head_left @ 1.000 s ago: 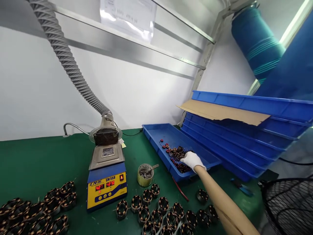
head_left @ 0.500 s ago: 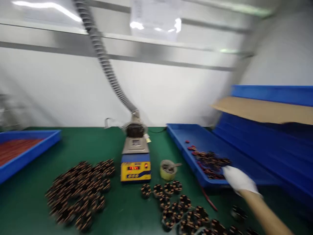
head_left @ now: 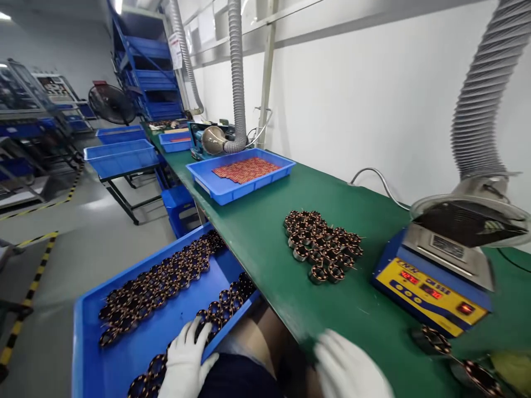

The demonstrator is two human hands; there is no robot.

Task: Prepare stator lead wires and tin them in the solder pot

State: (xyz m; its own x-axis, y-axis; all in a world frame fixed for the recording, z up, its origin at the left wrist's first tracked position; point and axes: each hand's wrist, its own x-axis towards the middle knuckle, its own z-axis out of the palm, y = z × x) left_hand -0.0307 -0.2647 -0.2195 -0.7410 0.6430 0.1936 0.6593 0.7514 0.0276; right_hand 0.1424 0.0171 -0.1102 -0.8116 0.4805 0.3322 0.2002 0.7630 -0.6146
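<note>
My left hand, in a white glove, lies over the near edge of a low blue tray, its fingers spread and touching black and copper rings. My right hand, also gloved in white and somewhat blurred, is over the front edge of the green table, fingers stretched out with nothing seen in them. More black and copper rings form a cluster on the table, left of a blue and yellow device with red digits.
A blue tray of small red parts stands farther along the table. A grey duct meets the device at right. Other rings lie at the lower right. Blue bins and a fan stand at the far left.
The view has swung left and down, bringing the low tray and my left hand into sight. My right hand has moved from the right-hand blue tray to the table's front edge.
</note>
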